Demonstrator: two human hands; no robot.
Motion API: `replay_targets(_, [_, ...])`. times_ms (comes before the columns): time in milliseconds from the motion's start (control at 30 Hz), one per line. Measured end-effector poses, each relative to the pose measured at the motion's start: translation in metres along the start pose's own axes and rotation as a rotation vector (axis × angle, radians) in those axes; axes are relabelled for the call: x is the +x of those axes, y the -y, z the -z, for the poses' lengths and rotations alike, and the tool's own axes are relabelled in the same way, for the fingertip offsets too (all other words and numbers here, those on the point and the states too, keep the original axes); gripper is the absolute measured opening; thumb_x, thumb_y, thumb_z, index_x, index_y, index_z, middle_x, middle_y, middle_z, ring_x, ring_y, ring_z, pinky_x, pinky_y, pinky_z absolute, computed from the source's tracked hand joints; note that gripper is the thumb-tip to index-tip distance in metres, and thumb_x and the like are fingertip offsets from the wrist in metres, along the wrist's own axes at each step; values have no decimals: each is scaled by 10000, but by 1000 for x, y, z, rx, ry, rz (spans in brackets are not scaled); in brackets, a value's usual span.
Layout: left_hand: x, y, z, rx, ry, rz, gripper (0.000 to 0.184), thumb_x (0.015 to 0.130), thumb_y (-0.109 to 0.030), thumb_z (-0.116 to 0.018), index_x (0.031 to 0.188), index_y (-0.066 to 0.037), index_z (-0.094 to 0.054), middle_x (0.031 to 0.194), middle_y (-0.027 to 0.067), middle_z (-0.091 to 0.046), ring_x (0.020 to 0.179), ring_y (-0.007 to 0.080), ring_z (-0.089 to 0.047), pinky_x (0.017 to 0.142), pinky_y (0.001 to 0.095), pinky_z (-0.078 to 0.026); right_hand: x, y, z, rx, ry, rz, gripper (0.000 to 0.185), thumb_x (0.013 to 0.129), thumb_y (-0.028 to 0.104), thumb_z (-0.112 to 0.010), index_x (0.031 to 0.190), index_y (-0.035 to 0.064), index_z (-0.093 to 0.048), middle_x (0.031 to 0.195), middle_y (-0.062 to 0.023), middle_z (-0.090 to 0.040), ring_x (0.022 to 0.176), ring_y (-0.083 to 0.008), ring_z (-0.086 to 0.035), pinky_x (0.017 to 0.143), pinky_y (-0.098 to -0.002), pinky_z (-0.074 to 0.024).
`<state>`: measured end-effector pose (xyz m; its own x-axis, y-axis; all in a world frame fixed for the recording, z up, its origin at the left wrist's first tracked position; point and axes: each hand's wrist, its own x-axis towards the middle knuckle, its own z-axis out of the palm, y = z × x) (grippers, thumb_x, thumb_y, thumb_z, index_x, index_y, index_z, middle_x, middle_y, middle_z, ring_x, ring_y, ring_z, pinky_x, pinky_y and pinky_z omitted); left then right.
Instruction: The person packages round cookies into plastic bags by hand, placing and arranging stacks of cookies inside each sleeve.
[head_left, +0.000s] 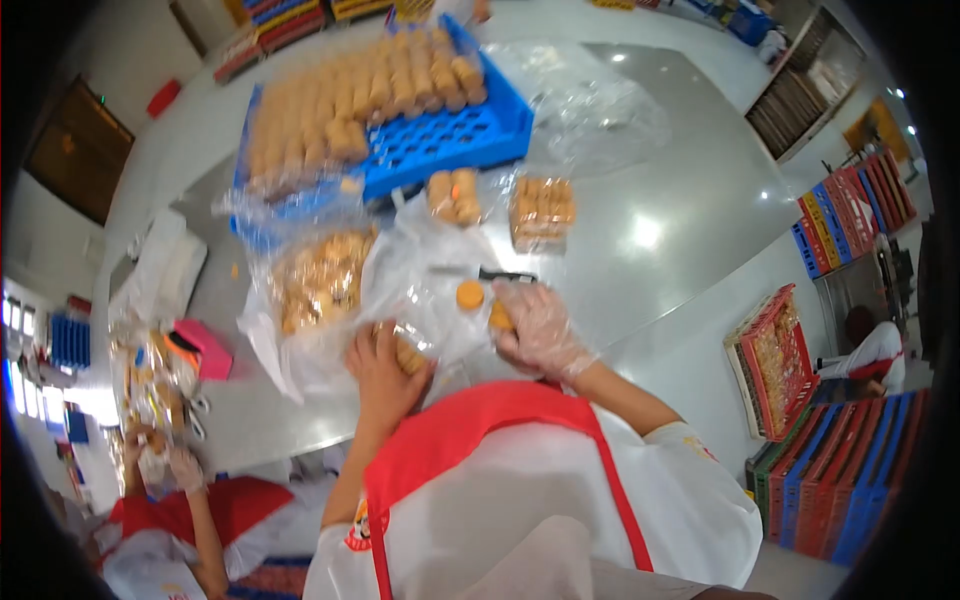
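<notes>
The left hand point(387, 362) grips a clear-plastic biscuit pack point(411, 352); the gloved right hand point(540, 328) holds round orange biscuits point(501, 318). Beyond lie a black-handled knife point(507, 275) and, farther left, a blue plastic crate point(440, 140).

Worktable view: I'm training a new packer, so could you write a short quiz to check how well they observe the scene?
1. True or false: the wearer's left hand is gloved.
2. The knife has a handle that is (a) red, (b) black or (c) yellow.
3. Fill in the colour: the large crate beyond the hands is ____.

Key: 1. False; the right hand is the gloved one. 2. b. 3. Blue.
</notes>
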<state>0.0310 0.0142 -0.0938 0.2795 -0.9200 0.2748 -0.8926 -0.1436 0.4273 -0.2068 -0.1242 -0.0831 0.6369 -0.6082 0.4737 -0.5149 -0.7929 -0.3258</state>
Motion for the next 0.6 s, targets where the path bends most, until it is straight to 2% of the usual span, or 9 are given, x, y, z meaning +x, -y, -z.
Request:
replay_targets(133, [-2,-4,6,20,34,1,831,680,-371,-827,1371,-67,-481,1355,241,-410,1247,440,-369,1063,549,-273,1,5,3,-45,46,-45,571,756,232,-669,1268,8,-556,968,-161,-588,899,-326,-561,815,-437,-464])
replay_targets(267, [-1,-7,6,3,-1,1,838,682,-381,-835,1375,-74,-477,1407,254,-369,1286,457,-339,1076,568,-268,4,8,9,13,-43,-21,555,760,228,-661,1261,9,-561,972,-153,-590,909,-313,-559,814,-433,-469])
replay_targets(300, [-1,-9,8,4,-2,10,836,687,-381,-833,1377,-76,-474,1415,257,-362,1291,462,-333,1078,573,-268,1,6,5,-51,16,-25,549,759,230,-658,1253,10,-565,977,-146,-591,908,-310,-559,812,-433,-467])
replay_targets(400, [-4,-11,12,-17,-31,21,823,703,-378,-828,1379,-79,-466,1433,263,-346,1303,477,-318,1081,583,-271,0,3,-1,-30,-157,24,547,761,226,-649,1260,21,-558,986,-142,-593,905,-310,-560,807,-433,-464])
replay_targets(500, [-7,-11,12,-44,-98,2,800,719,-365,-820,1374,-77,-463,1424,265,-354,1297,483,-321,1082,584,-271,0,8,3,-53,61,-114,550,768,226,-640,1276,37,-546,1011,-150,-595,924,-325,-561,823,-445,-460])
replay_targets(600, [-6,-8,10,-77,-192,-36,764,729,-326,-817,1360,-71,-469,1398,262,-377,1281,473,-346,1076,571,-285,-1,4,0,-64,60,-87,550,775,228,-636,1284,44,-537,1024,-165,-592,947,-347,-557,837,-458,-457])
